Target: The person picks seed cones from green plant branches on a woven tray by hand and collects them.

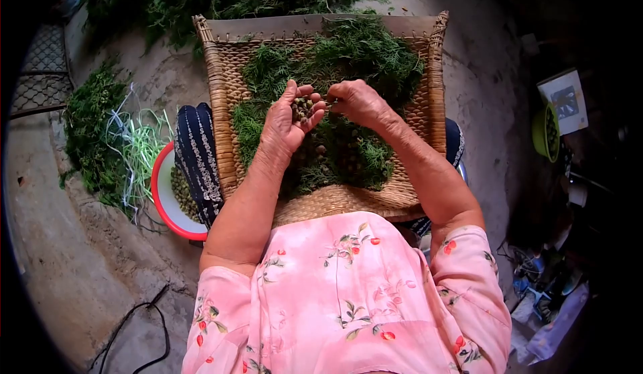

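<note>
My left hand is cupped palm up, its fingers curled round several small round greenish-brown seed cones. Close beside its fingertips, my right hand is closed in a pinch; what lies between thumb and finger is too small to name. Both hands are above a woven wicker tray resting across my lap. Feathery green conifer sprigs cover much of the tray, and more round cones lie among the sprigs below my hands.
A red-rimmed white basin holding cones stands left of my leg. Piles of green branches lie on the floor at left and beyond the tray. Pale plastic strips and a black cable are at left. A green bowl stands at right.
</note>
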Demonstrator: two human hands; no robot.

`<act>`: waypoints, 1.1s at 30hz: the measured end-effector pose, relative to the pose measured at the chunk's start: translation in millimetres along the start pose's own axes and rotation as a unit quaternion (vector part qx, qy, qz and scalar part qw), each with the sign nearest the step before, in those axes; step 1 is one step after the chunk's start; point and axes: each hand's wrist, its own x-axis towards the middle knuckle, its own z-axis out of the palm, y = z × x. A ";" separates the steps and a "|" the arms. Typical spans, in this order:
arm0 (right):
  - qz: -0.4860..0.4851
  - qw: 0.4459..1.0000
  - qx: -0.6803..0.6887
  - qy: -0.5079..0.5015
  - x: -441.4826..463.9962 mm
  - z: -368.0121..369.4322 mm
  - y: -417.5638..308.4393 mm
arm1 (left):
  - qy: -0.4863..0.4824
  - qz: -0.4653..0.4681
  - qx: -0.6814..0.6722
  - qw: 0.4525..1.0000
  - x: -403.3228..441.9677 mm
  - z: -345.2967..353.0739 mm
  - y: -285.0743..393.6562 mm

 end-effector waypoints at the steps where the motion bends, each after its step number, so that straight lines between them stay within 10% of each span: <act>1: -0.016 0.998 -0.052 0.013 -2.3 5.7 -3.9 | -0.010 0.003 -0.010 1.000 0.5 -0.7 0.8; 12: 0.015 0.993 -0.010 0.113 -4.1 -17.1 -11.7 | -0.021 0.003 0.011 1.000 -3.8 1.5 2.1; 14: 0.055 0.890 0.451 -0.041 -9.9 -37.3 -24.7 | -0.031 -0.003 0.012 0.999 -6.4 4.4 0.5; 18: -0.008 0.992 0.076 0.099 -4.4 -36.4 -1.6 | -0.022 -0.013 0.050 0.998 -8.0 4.4 -0.1; 22: 0.060 0.978 -0.198 -0.033 -8.5 -19.5 -1.5 | -0.043 -0.014 0.033 0.998 -4.4 1.8 -0.8; 28: 0.089 0.967 -0.229 -0.061 -2.8 -12.1 -4.1 | -0.038 -0.018 0.029 0.999 -7.7 4.9 -2.4; 33: 0.045 0.950 0.310 0.000 -8.6 -40.1 -3.6 | -0.038 -0.033 0.044 0.998 -9.2 8.5 -4.3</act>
